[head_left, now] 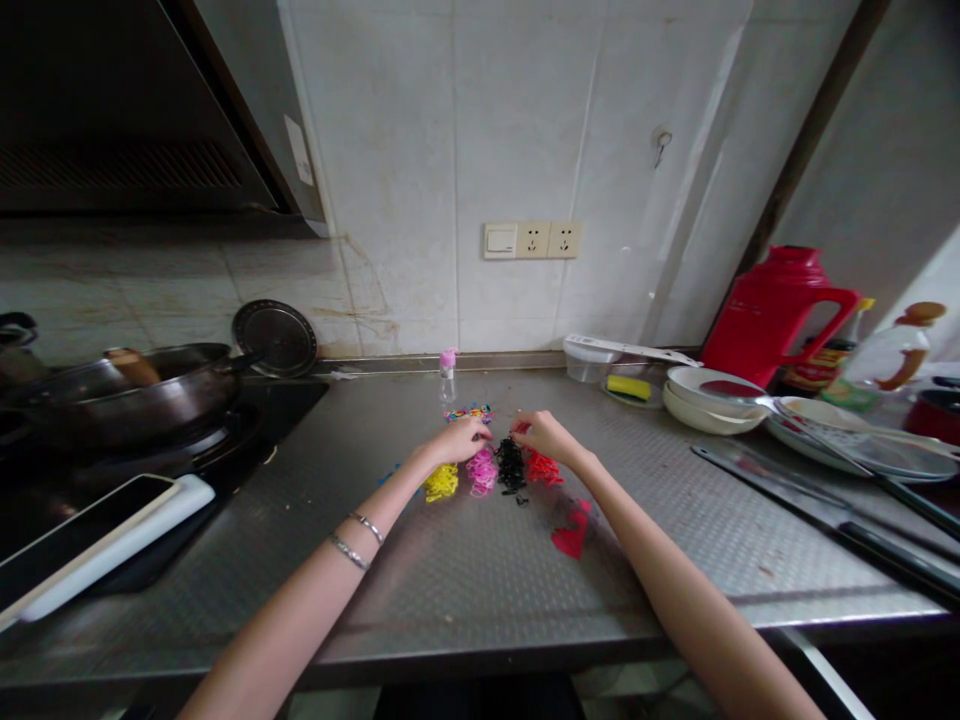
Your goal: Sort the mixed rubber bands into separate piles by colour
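A metal counter [450,580] carries colourful heaps [441,482], a pink-capped bottle [448,366] and a knife [892,560].

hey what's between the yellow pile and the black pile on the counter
In the head view, the pink pile lies between them.

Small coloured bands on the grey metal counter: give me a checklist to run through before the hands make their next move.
1. Yellow heap of small bands apart from the pink heap of small bands: ok, a strip of grey metal counter shows between them.
2. Black heap of small bands kept together: not ok, loose black pieces lie at its near end.
3. Mixed multicoloured heap of small bands all one colour: not ok, several colours show.
4. Left hand and right hand each gripping a band: cannot tell, too small.
5. Long black-handled knife clear of both hands: ok, it lies well to the right.
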Motion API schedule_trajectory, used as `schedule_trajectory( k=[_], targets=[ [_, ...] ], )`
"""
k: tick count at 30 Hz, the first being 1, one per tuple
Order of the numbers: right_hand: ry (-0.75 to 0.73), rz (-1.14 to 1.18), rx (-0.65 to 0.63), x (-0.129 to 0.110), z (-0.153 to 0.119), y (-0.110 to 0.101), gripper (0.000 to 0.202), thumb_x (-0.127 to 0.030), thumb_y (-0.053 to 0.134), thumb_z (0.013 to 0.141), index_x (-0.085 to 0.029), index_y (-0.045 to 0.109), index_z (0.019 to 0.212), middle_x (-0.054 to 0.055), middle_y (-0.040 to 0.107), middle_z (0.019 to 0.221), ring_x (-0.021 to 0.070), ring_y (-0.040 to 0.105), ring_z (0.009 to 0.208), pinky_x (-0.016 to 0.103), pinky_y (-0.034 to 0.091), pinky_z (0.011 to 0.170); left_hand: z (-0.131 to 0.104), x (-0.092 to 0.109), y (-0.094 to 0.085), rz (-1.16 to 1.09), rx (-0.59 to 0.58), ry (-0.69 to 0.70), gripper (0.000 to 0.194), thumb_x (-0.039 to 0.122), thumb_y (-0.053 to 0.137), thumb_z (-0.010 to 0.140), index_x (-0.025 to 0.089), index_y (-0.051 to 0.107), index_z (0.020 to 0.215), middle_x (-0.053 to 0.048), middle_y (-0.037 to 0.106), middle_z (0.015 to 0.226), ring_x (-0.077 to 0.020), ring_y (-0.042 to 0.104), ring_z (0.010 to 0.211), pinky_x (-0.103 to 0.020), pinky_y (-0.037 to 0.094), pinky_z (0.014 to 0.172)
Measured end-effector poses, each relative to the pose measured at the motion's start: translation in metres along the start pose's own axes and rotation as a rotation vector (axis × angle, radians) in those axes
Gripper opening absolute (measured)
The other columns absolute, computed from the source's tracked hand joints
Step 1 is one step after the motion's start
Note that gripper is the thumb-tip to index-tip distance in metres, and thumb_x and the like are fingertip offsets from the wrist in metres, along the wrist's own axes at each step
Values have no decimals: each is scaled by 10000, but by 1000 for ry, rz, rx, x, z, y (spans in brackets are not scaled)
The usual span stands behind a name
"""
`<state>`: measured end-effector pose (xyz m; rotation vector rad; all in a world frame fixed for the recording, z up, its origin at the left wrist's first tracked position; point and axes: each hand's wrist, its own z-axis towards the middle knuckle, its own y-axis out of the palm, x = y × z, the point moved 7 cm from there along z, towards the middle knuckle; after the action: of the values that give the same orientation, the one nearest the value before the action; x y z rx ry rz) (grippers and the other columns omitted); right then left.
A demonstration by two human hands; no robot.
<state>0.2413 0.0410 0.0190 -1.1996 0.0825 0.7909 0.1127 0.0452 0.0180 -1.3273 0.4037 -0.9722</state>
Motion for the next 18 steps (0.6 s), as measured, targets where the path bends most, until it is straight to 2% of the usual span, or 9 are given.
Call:
schedule_trajectory(
  k=[6,18],
  targets=[
    [15,-49,1,-3,-1,-4,147,-193,514,680,-179,645,747,27,655,719,128,586,673,198,425,659,12,-2,18,2,-63,31,315,53,423,673,154,673,835,-59,650,851,-155,567,842,-237,400,802],
    [-3,51,32,-3,2,-3,133,-170,516,670,-162,632,734,23,652,687,118,582,636,201,435,650,8,-7,14,-33,-78,-46,317,43,385,619,151,669,712,-36,650,735,-133,569,723,-202,413,706]
  ],
)
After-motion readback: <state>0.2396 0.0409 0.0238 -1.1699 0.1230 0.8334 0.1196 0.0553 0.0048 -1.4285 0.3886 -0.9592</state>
